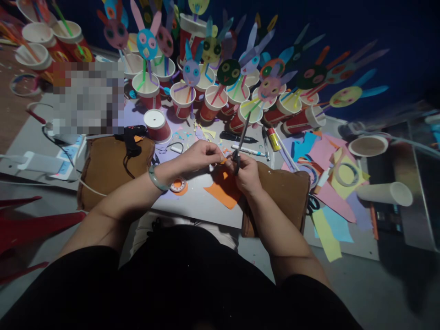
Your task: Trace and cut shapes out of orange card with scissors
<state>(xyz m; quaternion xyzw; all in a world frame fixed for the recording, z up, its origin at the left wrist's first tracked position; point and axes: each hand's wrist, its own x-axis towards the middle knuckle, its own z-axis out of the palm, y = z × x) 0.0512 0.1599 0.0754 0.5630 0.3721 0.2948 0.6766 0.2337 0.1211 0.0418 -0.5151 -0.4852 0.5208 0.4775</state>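
My left hand (206,153) is closed in a pinch over the middle of the table, with a small bit of orange paper (223,161) at its fingertips. Close beside it, my right hand (248,174) is closed around the black handles of a pair of scissors (244,135), whose blades point up and away from me. The fingertips of both hands almost meet. Below them lies a larger piece of orange paper (225,190) with a cut edge. A roll of tape (178,184) rests on the table near my left wrist.
Paper cups (182,103) with paper rabbit heads on straws line the back. An upturned cup (158,126), markers (248,150) and a glue stick (273,139) lie in front. Coloured paper (332,201) and tape (346,174) are at right; a power strip (70,156) with cables is at left.
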